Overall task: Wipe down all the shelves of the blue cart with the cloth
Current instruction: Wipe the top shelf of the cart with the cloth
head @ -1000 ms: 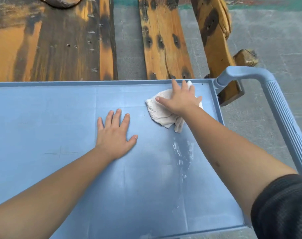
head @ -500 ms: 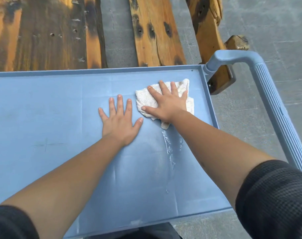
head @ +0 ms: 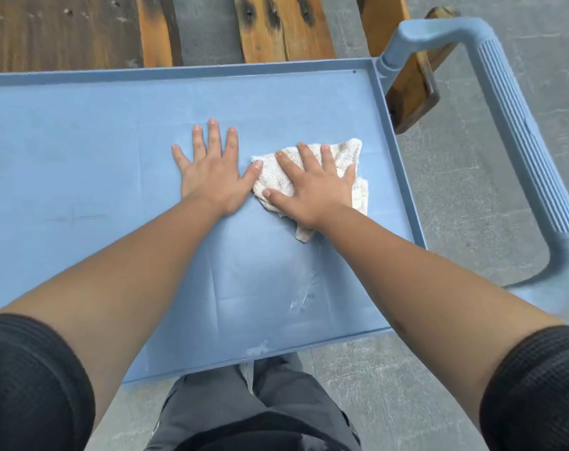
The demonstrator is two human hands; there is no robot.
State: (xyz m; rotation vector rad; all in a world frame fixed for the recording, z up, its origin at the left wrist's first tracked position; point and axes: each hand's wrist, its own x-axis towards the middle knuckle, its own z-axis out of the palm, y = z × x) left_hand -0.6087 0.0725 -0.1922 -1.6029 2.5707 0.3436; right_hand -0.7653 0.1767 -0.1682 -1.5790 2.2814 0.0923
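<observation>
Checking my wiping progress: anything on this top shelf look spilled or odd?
Yes: a wet streak lies on the top shelf, nearer you than the cloth under the right hand, unwiped.

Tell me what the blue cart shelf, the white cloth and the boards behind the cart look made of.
Blue cart shelf: likely moulded plastic, matte, one-piece raised rim. White cloth: terry cotton by its looped nap. Boards: weathered wood, with grain and dark knots.

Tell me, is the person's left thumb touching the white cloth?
Touching. In the head view, the left hand lies flat on the blue cart's top shelf, and its thumb tip meets the edge of the cloth, which the right hand presses down.
</observation>
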